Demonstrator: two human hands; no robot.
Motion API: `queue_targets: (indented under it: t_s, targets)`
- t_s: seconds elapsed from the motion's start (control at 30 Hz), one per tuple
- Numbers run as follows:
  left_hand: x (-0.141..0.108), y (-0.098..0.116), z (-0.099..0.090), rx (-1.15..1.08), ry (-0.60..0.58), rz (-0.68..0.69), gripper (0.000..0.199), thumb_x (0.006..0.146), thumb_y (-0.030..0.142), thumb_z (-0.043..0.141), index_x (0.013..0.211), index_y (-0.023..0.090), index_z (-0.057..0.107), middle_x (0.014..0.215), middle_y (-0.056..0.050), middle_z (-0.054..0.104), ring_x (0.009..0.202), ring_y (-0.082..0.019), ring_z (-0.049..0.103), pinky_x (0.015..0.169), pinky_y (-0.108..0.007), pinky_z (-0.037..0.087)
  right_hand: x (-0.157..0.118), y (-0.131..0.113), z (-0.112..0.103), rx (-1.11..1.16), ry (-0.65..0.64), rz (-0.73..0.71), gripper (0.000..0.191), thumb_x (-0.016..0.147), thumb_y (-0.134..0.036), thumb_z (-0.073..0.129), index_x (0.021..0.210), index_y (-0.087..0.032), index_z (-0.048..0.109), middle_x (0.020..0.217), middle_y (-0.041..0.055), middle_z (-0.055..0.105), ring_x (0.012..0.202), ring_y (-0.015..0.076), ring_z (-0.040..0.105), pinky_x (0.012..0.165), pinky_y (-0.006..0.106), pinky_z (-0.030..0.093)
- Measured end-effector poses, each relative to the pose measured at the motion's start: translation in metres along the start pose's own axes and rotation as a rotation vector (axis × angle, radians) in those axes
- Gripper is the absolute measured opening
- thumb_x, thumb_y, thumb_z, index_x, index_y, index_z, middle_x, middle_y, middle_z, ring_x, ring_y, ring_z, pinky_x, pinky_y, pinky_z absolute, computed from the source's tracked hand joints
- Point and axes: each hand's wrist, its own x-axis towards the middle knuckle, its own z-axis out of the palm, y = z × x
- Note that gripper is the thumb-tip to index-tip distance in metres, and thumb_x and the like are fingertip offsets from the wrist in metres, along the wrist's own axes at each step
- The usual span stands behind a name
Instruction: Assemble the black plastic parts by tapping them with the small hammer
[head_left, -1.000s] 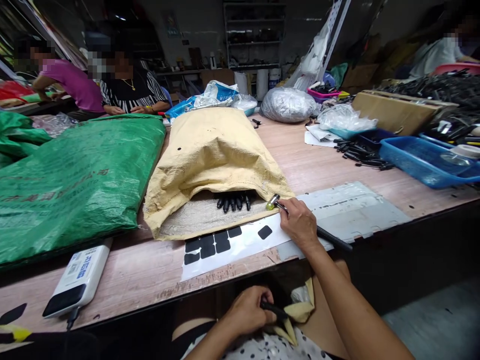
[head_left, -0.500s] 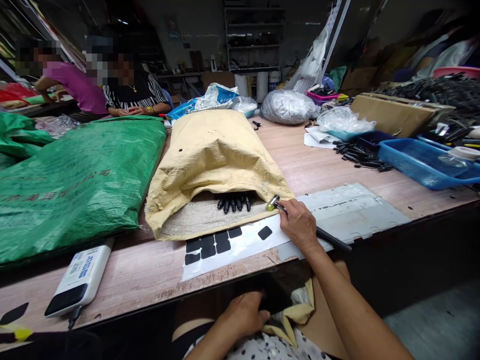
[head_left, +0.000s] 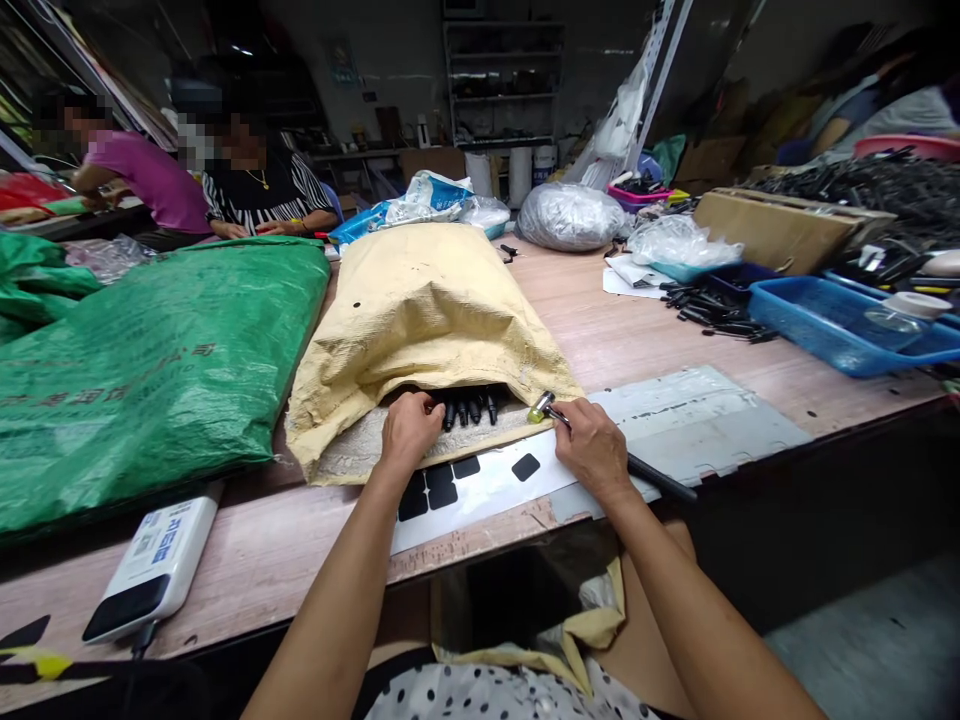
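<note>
My left hand (head_left: 409,432) is at the mouth of a yellow woven sack (head_left: 442,290), its fingers closed on the end of a black tapered part, mostly hidden by the hand. Beside it, several more black tapered parts (head_left: 474,408) stick out of the sack's opening. My right hand (head_left: 592,442) is wrapped round a small hammer (head_left: 660,477) with a dark handle. The hammer's metal head with a yellowish face rests by the right corner of the sack's mouth.
A green sack (head_left: 157,370) lies to the left, with a white power bank (head_left: 150,570) in front. Black square stickers (head_left: 442,487) lie on a white sheet. At right are a blue tray (head_left: 817,325) and loose black parts (head_left: 712,312). Two people sit across the table.
My left hand has come up from my lap to the sack's opening and closed on a black part there. My right hand still holds the hammer in about the same place.
</note>
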Motion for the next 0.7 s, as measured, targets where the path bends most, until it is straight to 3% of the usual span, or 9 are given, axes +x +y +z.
queue_targets:
  t_s: [0.1,0.27,0.37,0.43,0.53,0.7]
  targets:
    - [-0.004,-0.006,0.001,0.029,-0.012,-0.015,0.023,0.086,0.036,0.062,0.089,0.018,0.076,0.094,-0.011,0.076,0.088,-0.026,0.067,0.075,-0.031,0.046,0.000,0.000,-0.001,0.005,-0.004,-0.006,0.023,0.091,-0.019,0.057,0.111,-0.022,0.069,0.101,0.0050,0.070,0.096,0.0222,0.057,0.084,0.032,0.041]
    - [-0.035,-0.011,-0.026,0.099,0.032,-0.124,0.020,0.085,0.040,0.065,0.092,0.023,0.071,0.090,-0.006,0.075,0.083,-0.026,0.066,0.066,-0.030,0.040,0.000,0.000,0.000,0.011,0.000,-0.008,0.024,0.090,-0.019,0.057,0.111,-0.022,0.069,0.101,0.0057,0.070,0.095,0.0227,0.057,0.083,0.032,0.041]
    - [-0.059,-0.004,-0.031,-0.035,0.047,-0.043,0.019,0.087,0.042,0.066,0.096,0.025,0.070,0.085,0.000,0.073,0.072,-0.019,0.063,0.063,-0.028,0.038,0.000,0.000,0.001,0.005,0.006,-0.005,0.024,0.090,-0.018,0.058,0.111,-0.022,0.069,0.100,0.0054,0.069,0.095,0.0226,0.056,0.082,0.032,0.041]
    - [-0.073,0.004,-0.022,-0.171,-0.022,0.105,0.016,0.087,0.038,0.067,0.098,0.025,0.070,0.087,0.001,0.072,0.069,-0.016,0.061,0.064,-0.027,0.041,0.000,0.000,0.001,0.001,0.008,-0.004,0.024,0.090,-0.018,0.058,0.111,-0.022,0.069,0.100,0.0051,0.069,0.095,0.0224,0.056,0.082,0.032,0.041]
    - [-0.086,0.014,0.001,-0.246,-0.108,0.313,0.011,0.087,0.028,0.068,0.098,0.024,0.069,0.093,-0.001,0.071,0.085,-0.019,0.063,0.076,-0.029,0.046,-0.001,0.000,0.000,-0.005,0.003,-0.005,0.025,0.091,-0.018,0.057,0.113,-0.023,0.069,0.101,0.0046,0.069,0.095,0.0222,0.056,0.083,0.032,0.041]
    - [-0.089,0.016,0.024,-0.239,-0.075,0.407,0.011,0.086,0.022,0.070,0.096,0.022,0.068,0.094,-0.003,0.067,0.095,-0.022,0.061,0.087,-0.033,0.046,-0.002,0.000,0.000,-0.005,0.007,-0.017,0.025,0.091,-0.019,0.057,0.113,-0.022,0.069,0.101,0.0045,0.069,0.095,0.0219,0.056,0.084,0.032,0.042]
